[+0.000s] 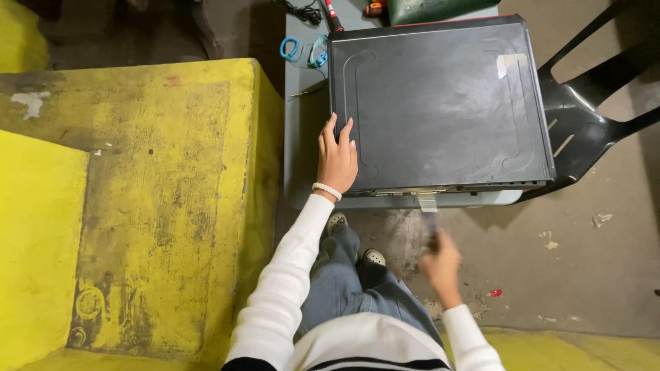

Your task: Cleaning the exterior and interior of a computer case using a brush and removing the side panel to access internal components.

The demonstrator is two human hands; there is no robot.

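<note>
Left hand [337,159] flat, fingers spread, pressing black metal computer case [440,106] lying at near edge of grey table [301,148]; right hand [441,264] blurred, pinching strip of clear tape [427,209] hanging from case's near edge. Step: peeling tape; needs steady pull, case braced.

We note long white ribbed knit sleeves on both arms, reaching to the wrists. A white beaded bracelet [326,190] circles the left wrist. The white top carries dark horizontal stripes across the chest. Loose blue-grey denim trousers [344,285] cover the legs; dark shoes with pale toe caps [373,257] show below.
</note>
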